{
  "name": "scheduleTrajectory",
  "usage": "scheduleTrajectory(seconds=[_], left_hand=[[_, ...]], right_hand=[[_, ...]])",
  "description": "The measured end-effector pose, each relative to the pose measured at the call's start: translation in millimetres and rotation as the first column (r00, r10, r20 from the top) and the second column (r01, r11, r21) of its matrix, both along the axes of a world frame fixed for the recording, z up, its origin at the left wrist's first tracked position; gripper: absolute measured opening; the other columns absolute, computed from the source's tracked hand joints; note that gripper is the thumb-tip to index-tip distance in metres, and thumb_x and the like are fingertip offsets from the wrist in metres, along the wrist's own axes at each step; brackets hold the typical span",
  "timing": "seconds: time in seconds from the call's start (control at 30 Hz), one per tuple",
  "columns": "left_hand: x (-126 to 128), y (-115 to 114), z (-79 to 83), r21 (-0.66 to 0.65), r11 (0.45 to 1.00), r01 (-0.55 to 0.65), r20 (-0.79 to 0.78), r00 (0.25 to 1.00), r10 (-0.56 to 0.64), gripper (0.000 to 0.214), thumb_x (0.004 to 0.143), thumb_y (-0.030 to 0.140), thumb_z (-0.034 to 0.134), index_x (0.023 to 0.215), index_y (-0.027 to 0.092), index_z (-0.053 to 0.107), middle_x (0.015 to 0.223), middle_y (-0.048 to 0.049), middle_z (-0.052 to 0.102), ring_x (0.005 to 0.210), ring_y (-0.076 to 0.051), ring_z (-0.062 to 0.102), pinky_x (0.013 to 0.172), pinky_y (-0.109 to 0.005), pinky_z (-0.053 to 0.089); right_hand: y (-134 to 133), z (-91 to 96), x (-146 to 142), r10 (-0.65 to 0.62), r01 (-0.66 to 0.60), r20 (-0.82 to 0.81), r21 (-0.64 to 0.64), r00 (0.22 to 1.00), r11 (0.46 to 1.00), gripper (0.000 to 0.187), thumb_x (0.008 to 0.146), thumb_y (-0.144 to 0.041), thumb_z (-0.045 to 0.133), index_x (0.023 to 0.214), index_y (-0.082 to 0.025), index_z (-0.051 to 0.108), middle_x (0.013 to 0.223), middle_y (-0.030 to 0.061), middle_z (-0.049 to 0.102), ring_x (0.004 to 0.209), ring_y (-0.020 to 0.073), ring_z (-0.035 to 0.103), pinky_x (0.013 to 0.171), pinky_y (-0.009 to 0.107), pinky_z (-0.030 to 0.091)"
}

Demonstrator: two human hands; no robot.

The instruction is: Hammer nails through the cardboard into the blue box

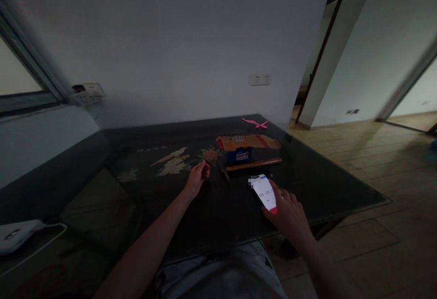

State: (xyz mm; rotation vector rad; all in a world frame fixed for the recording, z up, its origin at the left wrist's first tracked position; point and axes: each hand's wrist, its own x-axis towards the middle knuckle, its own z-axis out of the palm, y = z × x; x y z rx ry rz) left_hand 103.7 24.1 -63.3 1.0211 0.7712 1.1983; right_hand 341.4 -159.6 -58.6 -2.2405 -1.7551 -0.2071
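Observation:
My right hand (290, 212) grips a smartphone (264, 194) at the near right of the dark table. Its lit screen shows timer digits and a red area at the bottom. With its fingers curled closed, my left hand (198, 179) hovers by the table's middle, and I see nothing in it. Just right of that hand lies a hammer (254, 164), its wooden handle pointing right. Behind the hammer stands a blue box (235, 156) with a torn piece of cardboard (264, 141) on top. Several nails (238, 136) stand upright in a row at the cardboard.
A pink ribbon (256, 123) lies near the far edge of the dark glossy table (327, 190). At the left is a white device (20, 235) with a cable. Wall sockets (261, 79) are behind the table, and tiled floor (385, 226) lies to the right.

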Motion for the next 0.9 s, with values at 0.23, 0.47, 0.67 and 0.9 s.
scheduleTrajectory(seconds=[0.23, 0.47, 0.67, 0.9], left_hand=[[0, 0, 0.0, 0.000, 1.000, 0.004, -0.002, 1.000, -0.004, 0.036, 0.067, 0.048, 0.065, 0.065, 0.012, 0.057, 0.053, 0.0025, 0.049, 0.048, -0.006, 0.043, 0.048, -0.019, 0.033], [-2, 0, -1.1, 0.003, 1.000, -0.001, 0.000, 1.000, 0.001, 0.035, 0.068, 0.047, 0.065, 0.065, 0.012, 0.058, 0.054, 0.0022, 0.049, 0.049, -0.006, 0.043, 0.048, -0.019, 0.033], [-5, 2, -4.6, -0.007, 1.000, 0.002, 0.020, 1.000, -0.002, 0.033, 0.068, 0.045, 0.065, 0.065, 0.013, 0.058, 0.055, 0.0019, 0.050, 0.050, -0.007, 0.044, 0.048, -0.018, 0.034], [-5, 2, -4.6, 0.006, 1.000, 0.001, 0.014, 1.000, -0.001, 0.036, 0.066, 0.047, 0.066, 0.065, 0.013, 0.058, 0.053, 0.0024, 0.049, 0.048, -0.007, 0.043, 0.047, -0.019, 0.033]], right_hand=[[1, 3.0, 26, -0.046, 0.046, 0.028, -0.016, 0.999, 0.999, 0.070, 0.077, -0.039, 0.052, 0.139, -0.019, 0.027, 0.113, 0.0142, 0.056, 0.101, 0.0315, 0.052, 0.075, 0.038, 0.042], [4, -0.6, 84, -0.170, 0.173, 0.052, -0.046, 0.984, 0.984, 0.073, 0.078, -0.047, 0.048, 0.138, -0.012, 0.026, 0.110, 0.0186, 0.057, 0.097, 0.0343, 0.054, 0.071, 0.040, 0.044], [11, -13.1, 141, -0.261, 0.262, 0.024, -0.074, 0.965, 0.962, 0.081, 0.074, -0.053, 0.049, 0.140, -0.012, 0.024, 0.114, 0.0211, 0.056, 0.103, 0.0387, 0.052, 0.073, 0.045, 0.044], [27, -21.3, 172, -0.283, 0.282, -0.007, -0.094, 0.959, 0.955, 0.086, 0.072, -0.056, 0.052, 0.141, -0.014, 0.024, 0.120, 0.0213, 0.054, 0.107, 0.0395, 0.050, 0.077, 0.048, 0.043]])
